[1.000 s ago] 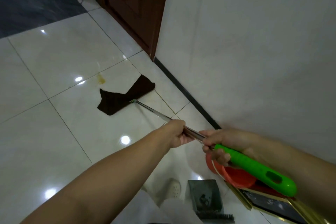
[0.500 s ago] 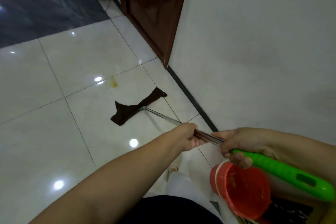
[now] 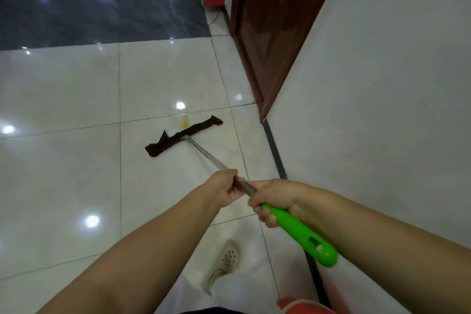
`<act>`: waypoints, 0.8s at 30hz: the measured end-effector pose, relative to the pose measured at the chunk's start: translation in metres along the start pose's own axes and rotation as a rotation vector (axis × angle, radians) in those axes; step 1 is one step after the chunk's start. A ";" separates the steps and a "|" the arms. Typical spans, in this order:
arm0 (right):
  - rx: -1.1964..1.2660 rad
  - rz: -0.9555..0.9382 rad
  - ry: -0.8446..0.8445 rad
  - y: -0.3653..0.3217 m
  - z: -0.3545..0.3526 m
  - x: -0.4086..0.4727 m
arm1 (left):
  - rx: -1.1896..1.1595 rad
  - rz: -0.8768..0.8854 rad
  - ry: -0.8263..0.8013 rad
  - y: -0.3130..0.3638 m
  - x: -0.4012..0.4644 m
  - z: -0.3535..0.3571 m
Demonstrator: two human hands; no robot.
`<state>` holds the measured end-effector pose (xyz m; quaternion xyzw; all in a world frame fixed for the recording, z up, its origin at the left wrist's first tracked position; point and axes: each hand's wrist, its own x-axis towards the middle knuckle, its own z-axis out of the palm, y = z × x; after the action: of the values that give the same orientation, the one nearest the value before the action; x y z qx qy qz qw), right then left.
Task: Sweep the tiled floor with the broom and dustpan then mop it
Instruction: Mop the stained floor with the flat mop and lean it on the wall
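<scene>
A mop with a dark brown cloth head (image 3: 183,135) lies flat on the glossy white tiled floor (image 3: 63,160). Its thin metal shaft (image 3: 207,155) runs back toward me into a green plastic handle (image 3: 300,234). My left hand (image 3: 224,190) grips the metal shaft. Just behind it, my right hand (image 3: 275,200) holds the top of the green handle. A small yellowish stain (image 3: 184,122) sits on the tile right beside the cloth's far edge. Broom and dustpan are out of view.
A white wall (image 3: 369,109) with a dark skirting strip (image 3: 275,153) runs along the right. A dark red door (image 3: 270,20) stands beyond it. Dark tiles (image 3: 89,7) begin farther ahead. My shoe (image 3: 225,262) is below my hands; an orange-red bucket rim (image 3: 303,306) shows at the bottom edge.
The mop head has slid away from me toward the yellowish stain, and the cloth looks narrower. The view has tilted up; the red bucket has dropped to the bottom edge.
</scene>
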<state>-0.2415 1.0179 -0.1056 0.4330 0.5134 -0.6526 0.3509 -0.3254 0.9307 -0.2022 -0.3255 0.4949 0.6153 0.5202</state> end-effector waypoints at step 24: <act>0.281 0.127 -0.192 -0.086 -0.012 0.012 | -0.440 -0.009 -0.003 0.078 0.026 0.018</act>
<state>-0.3211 1.0495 -0.0861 0.4452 0.3529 -0.7326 0.3750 -0.4050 0.9585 -0.1991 -0.4325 0.3464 0.7064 0.4403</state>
